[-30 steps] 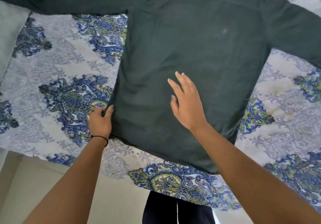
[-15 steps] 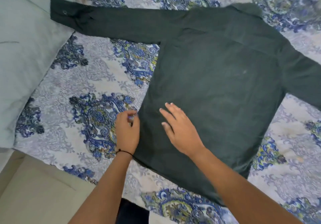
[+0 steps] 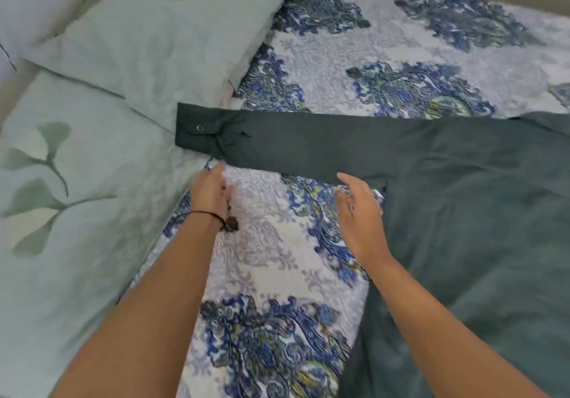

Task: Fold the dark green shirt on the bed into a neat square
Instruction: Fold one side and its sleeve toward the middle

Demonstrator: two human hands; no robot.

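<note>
Checker: dark green shirt (image 3: 462, 228), where?

Annotator: Right half of frame, body flat on the bed (image 3: 265, 252). One sleeve (image 3: 308, 147) lies straight out to the left across the middle. Its cuff (image 3: 194, 132) rests on the edge of the lower pillow (image 3: 61, 212).

Checker: Left hand?

Annotator: left hand (image 3: 212, 191) is centre-left, arm stretched up from the bottom edge. Fingers loosely curved, tips just under the sleeve's lower edge near the cuff. Grips nothing. Blurred, so cannot tell if it touches cloth. Dark cord (image 3: 205, 212) on the wrist.

Checker: Right?

Annotator: right hand (image 3: 357, 215) is at centre, forearm coming in from lower right over the shirt body. Palm turned left, fingers spread and relaxed, index tip near the sleeve's lower edge by the armpit. Holds nothing.

Checker: Rest?

Annotator: second pillow (image 3: 148, 33) upper left. Both pale green, leaf print.
</note>
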